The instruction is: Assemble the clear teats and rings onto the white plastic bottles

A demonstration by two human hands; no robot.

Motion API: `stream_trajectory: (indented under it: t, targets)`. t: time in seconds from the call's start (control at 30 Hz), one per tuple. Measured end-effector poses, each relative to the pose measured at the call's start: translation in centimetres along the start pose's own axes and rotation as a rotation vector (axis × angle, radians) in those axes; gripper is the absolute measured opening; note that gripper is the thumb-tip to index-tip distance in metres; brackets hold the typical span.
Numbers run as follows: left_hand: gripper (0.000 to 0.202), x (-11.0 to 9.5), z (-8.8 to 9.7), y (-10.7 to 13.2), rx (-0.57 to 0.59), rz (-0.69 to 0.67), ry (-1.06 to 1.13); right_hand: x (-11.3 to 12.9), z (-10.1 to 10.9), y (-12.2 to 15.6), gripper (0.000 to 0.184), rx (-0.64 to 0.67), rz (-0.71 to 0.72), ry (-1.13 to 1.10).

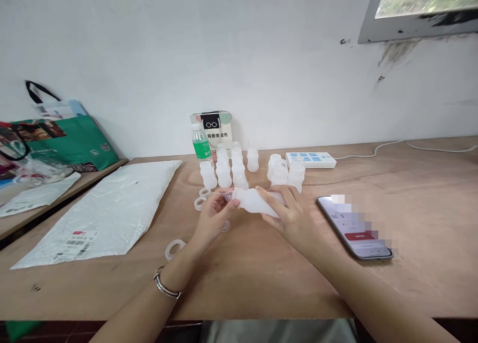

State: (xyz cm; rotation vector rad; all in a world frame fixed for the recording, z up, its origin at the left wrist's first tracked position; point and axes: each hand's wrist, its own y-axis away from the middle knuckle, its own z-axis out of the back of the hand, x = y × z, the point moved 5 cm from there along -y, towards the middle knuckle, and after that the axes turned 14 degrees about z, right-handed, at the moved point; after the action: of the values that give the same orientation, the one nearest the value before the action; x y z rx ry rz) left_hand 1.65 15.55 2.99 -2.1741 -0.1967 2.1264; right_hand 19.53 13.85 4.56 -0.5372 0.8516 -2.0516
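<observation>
A green bag (95, 143) is seen at the far left. Next to it, a big white packet (123, 198) is laid flat on the brown table (112, 293). A silver bracelet (164, 284) is worn on the left wrist. Clear rings (200, 203) are scattered near the left arm. A drink bottle (201, 146) is placed in front of a paper bag (226, 129). The tip end of a white baby bottle (251, 200) is pinched by the left hand (217, 212). This bottle is held on its side between the 2 hands, with its clear tip pointed left. Its other end is gripped by the right hand (289, 211), with the fingers curled around it. Behind the hands, more white bottles (224, 175) are stood in 2 groups. A power strip (324, 160) is set behind the right group. A phone (351, 223) is laid to the right of the right hand.
</observation>
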Motion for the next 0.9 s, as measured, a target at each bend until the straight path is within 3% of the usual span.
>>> stream_trajectory:
  t: [0.07, 0.2, 0.3, 0.4, 0.5, 0.67, 0.83, 0.9]
  targets:
    - [0.029, -0.2, -0.1, 0.2, 0.065, 0.007, 0.003, -0.2, 0.0, -0.2, 0.040, 0.042, -0.038, -0.140]
    - [0.047, -0.8, -0.9, 1.0, 0.328, 0.079, 0.071, -0.3, -1.3, -0.1, 0.032, 0.260, -0.253, -0.691]
    - [0.063, -1.0, -1.1, 1.1, 0.393, 0.078, 0.172, -0.5, -1.7, 0.1, 0.037, 0.284, -0.394, -0.875]
    - [0.070, -0.4, -0.5, 0.3, 0.303, 0.070, 0.202, -0.7, -1.8, 0.3, 0.041, 0.285, -0.439, -0.995]
    - [0.060, 0.4, 0.3, -0.4, 0.169, 0.095, 0.183, -1.1, -1.7, 0.4, 0.040, 0.264, -0.471, -1.066]
    - [0.070, 0.4, 0.0, -0.5, 0.171, 0.093, 0.153, -1.3, -1.9, 0.6, 0.039, 0.290, -0.467, -1.099]
    - [0.049, 0.4, 0.6, -0.6, 0.005, 0.109, 0.084, -1.4, -2.1, 0.7, 0.043, 0.250, -0.491, -1.181]
    - [0.056, 0.1, 0.4, -0.4, 0.020, 0.064, 0.077, -1.4, -2.2, 0.7, 0.041, 0.250, -0.492, -1.180]
